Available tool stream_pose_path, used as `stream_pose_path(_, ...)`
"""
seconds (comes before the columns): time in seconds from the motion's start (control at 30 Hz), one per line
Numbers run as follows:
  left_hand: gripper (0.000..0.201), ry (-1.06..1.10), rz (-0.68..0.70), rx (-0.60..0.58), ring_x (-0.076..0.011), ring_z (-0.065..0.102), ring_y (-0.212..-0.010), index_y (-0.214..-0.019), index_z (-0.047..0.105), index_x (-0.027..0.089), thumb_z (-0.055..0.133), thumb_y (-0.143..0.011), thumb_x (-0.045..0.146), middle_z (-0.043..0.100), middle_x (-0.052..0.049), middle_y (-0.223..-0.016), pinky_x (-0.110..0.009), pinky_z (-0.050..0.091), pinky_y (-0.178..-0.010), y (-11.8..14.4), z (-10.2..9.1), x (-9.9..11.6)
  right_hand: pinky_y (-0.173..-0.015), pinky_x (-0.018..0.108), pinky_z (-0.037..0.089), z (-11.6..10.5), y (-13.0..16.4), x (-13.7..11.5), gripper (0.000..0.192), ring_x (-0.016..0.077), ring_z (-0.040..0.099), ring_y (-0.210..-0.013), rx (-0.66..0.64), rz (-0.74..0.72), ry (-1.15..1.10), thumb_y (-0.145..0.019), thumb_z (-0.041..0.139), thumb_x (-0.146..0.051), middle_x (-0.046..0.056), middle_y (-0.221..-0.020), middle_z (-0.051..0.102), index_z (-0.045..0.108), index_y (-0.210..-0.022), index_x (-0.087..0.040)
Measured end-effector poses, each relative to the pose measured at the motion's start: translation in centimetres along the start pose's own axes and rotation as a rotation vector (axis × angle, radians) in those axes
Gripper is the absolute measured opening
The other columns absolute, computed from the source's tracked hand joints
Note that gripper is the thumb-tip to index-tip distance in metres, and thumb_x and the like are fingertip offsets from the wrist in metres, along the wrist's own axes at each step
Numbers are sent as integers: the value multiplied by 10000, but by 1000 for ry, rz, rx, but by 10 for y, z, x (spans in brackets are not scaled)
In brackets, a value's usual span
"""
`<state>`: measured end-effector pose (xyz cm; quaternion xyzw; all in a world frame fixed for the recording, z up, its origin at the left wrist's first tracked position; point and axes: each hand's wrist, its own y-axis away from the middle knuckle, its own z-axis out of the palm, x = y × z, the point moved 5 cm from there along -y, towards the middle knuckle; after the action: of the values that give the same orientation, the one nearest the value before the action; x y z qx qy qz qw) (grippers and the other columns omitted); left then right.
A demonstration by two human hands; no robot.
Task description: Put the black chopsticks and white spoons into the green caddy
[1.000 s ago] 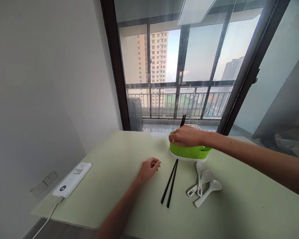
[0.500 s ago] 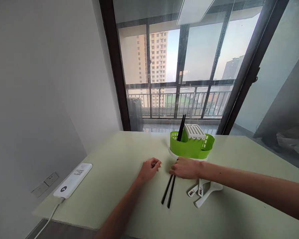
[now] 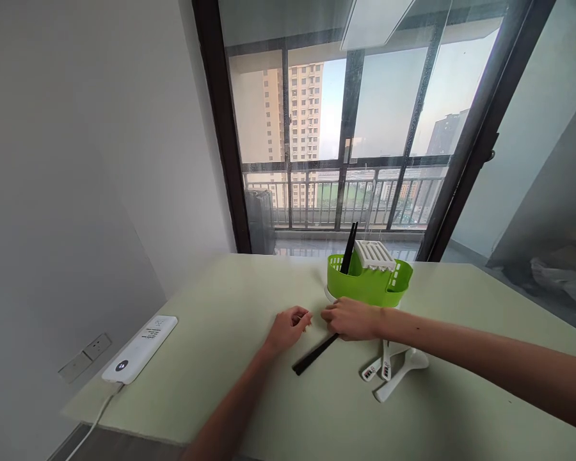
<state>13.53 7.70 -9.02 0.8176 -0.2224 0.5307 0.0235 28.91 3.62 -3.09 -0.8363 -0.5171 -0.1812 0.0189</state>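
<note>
My right hand (image 3: 348,318) is closed around the upper ends of a pair of black chopsticks (image 3: 315,355), whose other ends lie close together, pointing down and left over the table. To its left rests my left hand (image 3: 290,328), loosely curled, with a small gap between thumb and fingers and nothing visible in it. Just behind the right hand stands a green utensil holder (image 3: 360,285) on a white base. More black chopsticks (image 3: 349,248) lean upright in its left part, and a white slotted piece (image 3: 375,254) sits on its middle.
Several white spoons lie below my right forearm, among them a rice paddle (image 3: 403,374). A white power strip (image 3: 140,347) with a cable lies along the table's left edge. Beyond the pale green table (image 3: 249,288) are a wall and a large glass door.
The chopsticks in my right hand have swung left and come together, having been apart before. The right hand has shifted slightly left. My left hand has barely moved.
</note>
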Motion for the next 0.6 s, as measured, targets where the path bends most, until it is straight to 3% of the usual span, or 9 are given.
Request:
stream_pose_path(0.07, 427, 12, 17, -53, -166, 673, -713, -885, 714, 199, 528, -907, 582, 763, -44, -856, -268, 519, -713, 3, 3, 7, -679, 307, 391, -10, 1, 7, 159, 213, 675, -842, 18, 46, -11, -861, 594, -157, 103, -896, 725, 752, -851, -146)
stream_pose_path(0.17, 477, 15, 21, -112, -172, 688, -736, -883, 739, 197, 467, -943, 584, 769, -38, -845, -262, 510, -717, 7, 9, 18, -642, 300, 375, -31, 7, 20, 161, 232, 701, -789, -36, 170, -19, -902, 615, -226, 107, -839, 739, 760, -913, -157)
stream_pose_path(0.33, 418, 21, 63, -94, -160, 672, -723, -876, 765, 198, 515, -944, 526, 776, -44, -862, -245, 495, -696, 13, 9, 34, -618, 280, 336, -77, 20, 40, 153, 234, 711, -841, -59, 296, -58, -922, 653, -295, 80, -873, 750, 768, -989, -220)
stream_pose_path(0.6, 310, 100, 31, -84, -216, 712, -986, -977, 807, 240, 618, -899, 473, 788, -20, -1046, -278, 515, -888, 18, 11, 44, -619, 292, 314, -137, 30, 36, 258, 218, 671, -736, -62, 406, -22, -889, 669, -447, 85, -836, 723, 790, -843, -224)
